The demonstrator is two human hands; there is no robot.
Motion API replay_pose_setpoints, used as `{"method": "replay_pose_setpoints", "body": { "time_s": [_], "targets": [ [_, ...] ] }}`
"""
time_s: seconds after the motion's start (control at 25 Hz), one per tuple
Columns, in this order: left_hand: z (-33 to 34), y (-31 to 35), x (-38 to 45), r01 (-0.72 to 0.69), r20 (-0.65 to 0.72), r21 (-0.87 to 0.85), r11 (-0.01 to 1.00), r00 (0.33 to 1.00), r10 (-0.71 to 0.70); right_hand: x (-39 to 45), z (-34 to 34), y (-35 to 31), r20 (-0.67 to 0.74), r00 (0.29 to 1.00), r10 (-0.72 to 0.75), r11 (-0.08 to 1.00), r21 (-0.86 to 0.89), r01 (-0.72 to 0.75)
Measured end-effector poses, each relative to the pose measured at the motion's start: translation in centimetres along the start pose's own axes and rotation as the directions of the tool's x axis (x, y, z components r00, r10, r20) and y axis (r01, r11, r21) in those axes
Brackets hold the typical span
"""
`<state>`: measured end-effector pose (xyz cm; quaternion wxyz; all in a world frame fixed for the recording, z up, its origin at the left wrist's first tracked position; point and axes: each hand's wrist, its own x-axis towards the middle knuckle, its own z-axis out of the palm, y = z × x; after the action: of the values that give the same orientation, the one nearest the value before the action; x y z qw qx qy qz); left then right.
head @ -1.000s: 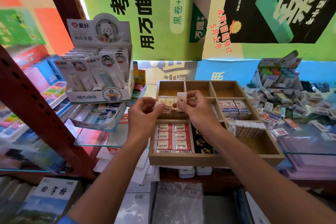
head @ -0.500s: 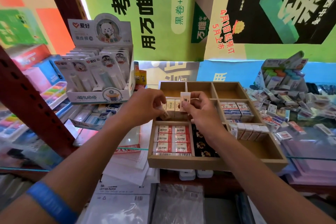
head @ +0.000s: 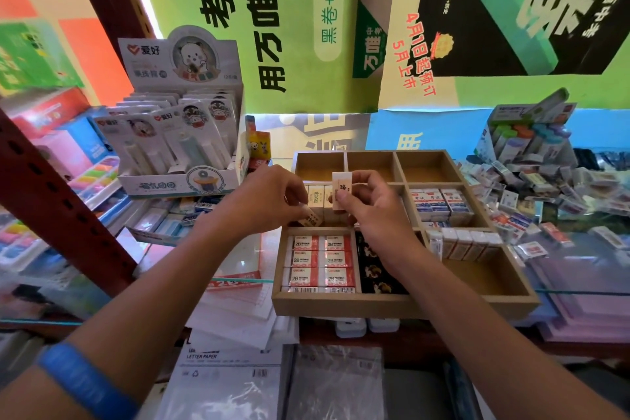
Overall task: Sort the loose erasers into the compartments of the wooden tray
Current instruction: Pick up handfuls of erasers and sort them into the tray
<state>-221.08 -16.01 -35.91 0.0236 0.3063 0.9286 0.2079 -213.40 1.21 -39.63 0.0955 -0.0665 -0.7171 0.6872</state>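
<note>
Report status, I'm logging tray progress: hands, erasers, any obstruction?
Left hand pinches small eraser at middle-left compartment. Right hand holds white eraser upright above wooden tray. Nothing blocking.

One wooden tray [head: 402,305], nine compartments. Six red 2B erasers [head: 320,261] at lower centre. Two hands, one cream eraser [head: 342,193] in the right, one in the left.

Both hands pinching erasers, left hand [head: 269,196], right hand [head: 370,204], over wooden tray [head: 392,305]

L hand [head: 272,198] lowered eraser [head: 311,217] into tray [head: 392,305] (mid-left slot).
</note>
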Motion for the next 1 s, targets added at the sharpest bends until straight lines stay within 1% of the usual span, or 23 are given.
{"method": "replay_pose_setpoints", "body": {
  "time_s": [0.08,0.24,0.44,0.64,0.76,0.8,1.0],
  "targets": [
    [0.0,-0.1,0.0,0.002,-0.017,0.038,0.999,1.0,-0.001,0.1,0.0,0.1,0.003,1.0,0.0,1.0,0.007,0.0],
    [0.0,-0.5,-0.2,-0.017,-0.045,0.008,1.0,0.999,0.018,0.1,-0.1,0.1,0.005,1.0,-0.008,1.0,0.024,0.007],
    [0.2,-0.2,-0.5,-0.042,-0.03,0.016,0.999,0.999,0.043,0.2,-0.1,-0.1,0.015,1.0,0.0,0.998,0.056,-0.001],
    [0.9,0.2,0.3,0.024,0.021,0.156,0.987,0.999,-0.028,0.2,-0.1,0.0,0.007,1.0,0.008,0.998,0.067,-0.008],
    [0.9,0.8,1.0,0.023,0.031,0.304,0.952,0.999,-0.034,0.2,-0.1,0.1,0.001,1.0,0.008,0.998,0.064,-0.008],
    [0.9,0.8,1.1,0.021,0.029,0.329,0.944,0.999,-0.032,0.2,-0.1,0.1,0.002,1.0,0.008,0.998,0.068,-0.008],
    [1.2,0.2,1.2,0.05,-0.012,0.29,0.956,0.999,-0.049,0.2,-0.2,0.1,0.005,1.0,0.01,0.997,0.081,-0.011]
  ]
}}
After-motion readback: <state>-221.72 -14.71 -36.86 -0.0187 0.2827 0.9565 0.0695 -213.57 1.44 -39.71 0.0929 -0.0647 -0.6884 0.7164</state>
